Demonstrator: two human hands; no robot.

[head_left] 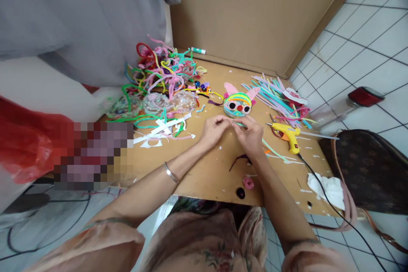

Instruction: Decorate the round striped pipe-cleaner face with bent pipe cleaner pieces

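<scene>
In the head view my left hand point(216, 131) and my right hand point(250, 135) meet fingertip to fingertip over the middle of the table. Both pinch a thin pale green pipe cleaner point(239, 124), of which only a bit shows between the fingers. Just beyond them sits a round animal face point(237, 104) with pink ears, black eyes, a red nose and bands of coloured pipe cleaner. Another pale green length point(274, 151) shows past my right wrist; whether it is the same piece I cannot tell. A yellow glue gun point(288, 132) lies right of my right hand.
A tangle of coloured pipe cleaners point(168, 68) and clear plastic shells point(156, 103) fill the left back. Straight pipe cleaners point(270, 93) lie at right. White paper strips point(162, 131), a glue stick point(198, 51), a tissue point(327, 189) and a brown bag point(369, 170) are around.
</scene>
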